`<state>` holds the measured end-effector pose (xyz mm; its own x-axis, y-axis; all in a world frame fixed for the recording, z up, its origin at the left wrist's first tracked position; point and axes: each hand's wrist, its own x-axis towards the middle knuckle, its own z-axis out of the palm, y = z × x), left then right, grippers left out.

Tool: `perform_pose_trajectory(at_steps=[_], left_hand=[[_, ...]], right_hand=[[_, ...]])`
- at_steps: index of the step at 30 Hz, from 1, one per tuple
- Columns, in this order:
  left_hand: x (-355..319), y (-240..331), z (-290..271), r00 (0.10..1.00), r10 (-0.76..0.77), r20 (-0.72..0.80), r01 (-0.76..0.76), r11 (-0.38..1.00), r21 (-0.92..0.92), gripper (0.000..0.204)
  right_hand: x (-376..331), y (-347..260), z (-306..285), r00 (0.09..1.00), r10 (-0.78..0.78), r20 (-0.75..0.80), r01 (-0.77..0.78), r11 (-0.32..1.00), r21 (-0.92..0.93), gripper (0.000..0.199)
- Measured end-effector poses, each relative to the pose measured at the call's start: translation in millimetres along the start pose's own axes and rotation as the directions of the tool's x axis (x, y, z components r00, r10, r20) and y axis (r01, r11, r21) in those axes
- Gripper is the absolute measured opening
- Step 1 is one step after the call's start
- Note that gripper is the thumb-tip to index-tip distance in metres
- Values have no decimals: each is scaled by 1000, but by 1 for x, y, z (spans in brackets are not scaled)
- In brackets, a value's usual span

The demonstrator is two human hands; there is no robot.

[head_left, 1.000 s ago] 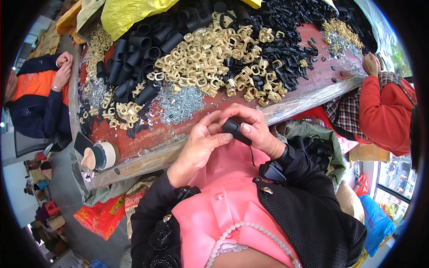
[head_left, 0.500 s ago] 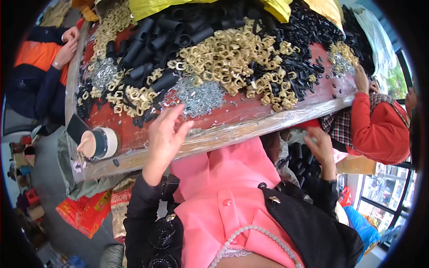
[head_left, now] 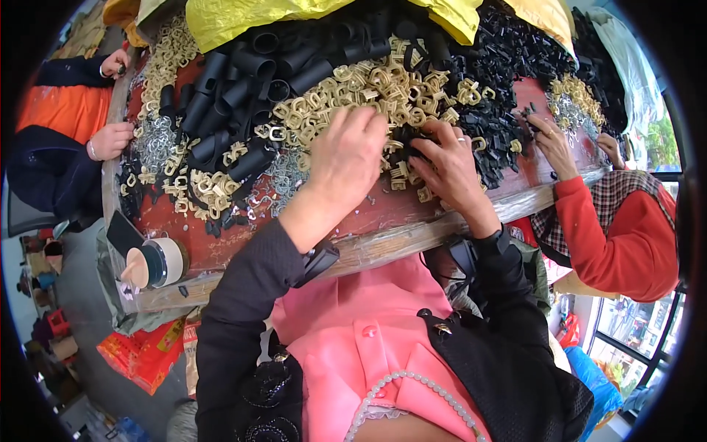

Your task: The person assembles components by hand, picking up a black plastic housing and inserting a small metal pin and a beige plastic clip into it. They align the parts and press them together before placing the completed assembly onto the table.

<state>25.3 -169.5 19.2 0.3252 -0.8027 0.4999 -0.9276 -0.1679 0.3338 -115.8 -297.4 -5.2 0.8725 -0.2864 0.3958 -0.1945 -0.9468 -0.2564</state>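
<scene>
Under both hands spreads a broad red surface point(head_left: 228, 239) with a wooden edge wrapped in clear film. Farthest beyond the hands, a crumpled bright yellow plastic sheet point(head_left: 272, 16) covers part of the heaps. Well right of the right hand, a co-worker in a red top point(head_left: 622, 247) reaches over the same surface. Beyond and left of the left hand lies a heap of hollow, matte black cylinders point(head_left: 254, 66). A mound of cream, loop-shaped, plastic-looking clips point(head_left: 383, 88) sits directly beyond the left hand and extends to the right one; small black pieces point(head_left: 508, 88) lie beyond and right of the right hand.

The left hand point(head_left: 350, 155), palm down, dips into the clips; its fingertips are hidden, so whether it grasps anything cannot be told. The right hand point(head_left: 448, 166), fingers bent and parted, reaches among clips and black pieces, its grip likewise unclear. Silvery metal bits point(head_left: 286, 180) lie just left of the left hand.
</scene>
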Motion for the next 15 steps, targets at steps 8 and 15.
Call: perform_pose_trajectory(at_steps=[8, 15], left_hand=[[-18, -47, -25, 985, -104, -140, 133, 969, 211, 25], [-81, -87, -55, 914, -402, 53, 361, 865, 350, 30]], right_hand=[[-5, 13, 4, 999, -23, 28, 21, 998, 60, 27], [-9, 15, 0, 999, 15, 29, -17, 998, 58, 27]])
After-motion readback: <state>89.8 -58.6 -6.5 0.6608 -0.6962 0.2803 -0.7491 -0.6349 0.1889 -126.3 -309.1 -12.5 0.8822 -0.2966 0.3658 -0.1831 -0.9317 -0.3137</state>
